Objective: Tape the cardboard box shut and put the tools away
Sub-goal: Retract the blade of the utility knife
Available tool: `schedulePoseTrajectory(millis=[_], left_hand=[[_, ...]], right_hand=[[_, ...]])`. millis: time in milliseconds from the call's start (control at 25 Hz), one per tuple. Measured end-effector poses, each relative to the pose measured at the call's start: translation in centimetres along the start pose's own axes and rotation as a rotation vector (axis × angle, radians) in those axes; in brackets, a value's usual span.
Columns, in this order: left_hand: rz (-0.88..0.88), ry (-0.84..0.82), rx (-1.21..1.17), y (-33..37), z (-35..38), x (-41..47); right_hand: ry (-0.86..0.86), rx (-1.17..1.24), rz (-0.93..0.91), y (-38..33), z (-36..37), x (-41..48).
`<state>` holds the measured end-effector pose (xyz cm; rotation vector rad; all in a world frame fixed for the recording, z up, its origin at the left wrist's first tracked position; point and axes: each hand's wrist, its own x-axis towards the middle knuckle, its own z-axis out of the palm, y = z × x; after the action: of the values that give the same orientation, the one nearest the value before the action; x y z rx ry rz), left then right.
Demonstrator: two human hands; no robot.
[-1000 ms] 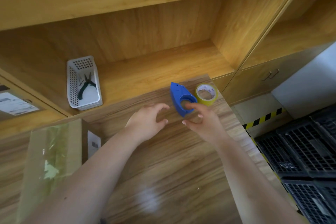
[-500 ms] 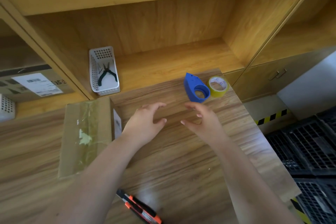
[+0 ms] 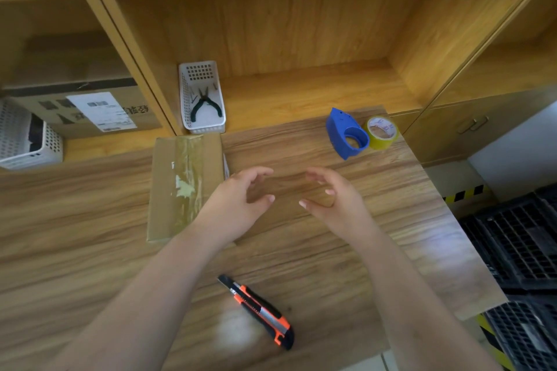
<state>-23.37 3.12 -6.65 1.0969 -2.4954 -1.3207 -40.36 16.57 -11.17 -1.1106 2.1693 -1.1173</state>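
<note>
A cardboard box (image 3: 184, 187) with clear tape along its top seam lies on the wooden table (image 3: 301, 250), left of my hands. My left hand (image 3: 238, 205) hovers beside the box's right edge, fingers loosely curled, holding nothing. My right hand (image 3: 334, 202) faces it, also empty with relaxed fingers. A blue tape dispenser (image 3: 346, 134) and a yellow tape roll (image 3: 382, 132) sit together at the table's far right. An orange and black utility knife (image 3: 259, 310) lies near the front edge, between my forearms.
A white basket (image 3: 201, 96) holding pliers (image 3: 206, 104) stands on the shelf behind the box. Another white basket (image 3: 27, 138) and a labelled carton (image 3: 90, 108) occupy the left shelf bay. Black crates (image 3: 518, 250) are stacked on the floor to the right.
My hands have drawn back from the blue dispenser toward me, leaving it on the table. The view has swung left and down, bringing the box and knife into sight.
</note>
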Motion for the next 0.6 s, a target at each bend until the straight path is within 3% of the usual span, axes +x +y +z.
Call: schedulePoseTrajectory(millis=[280, 600], left_hand=[[-0.005, 0.026, -0.063, -2.8, -0.5, -4.3], [-0.04, -0.014, -0.137, -5.3, 0.2, -8.2]], right_hand=[[-0.03, -0.016, -0.014, -1.4, 3.4, -3.5], [-0.091, 0.018, 0.1, -1.5, 5.8, -7.3]])
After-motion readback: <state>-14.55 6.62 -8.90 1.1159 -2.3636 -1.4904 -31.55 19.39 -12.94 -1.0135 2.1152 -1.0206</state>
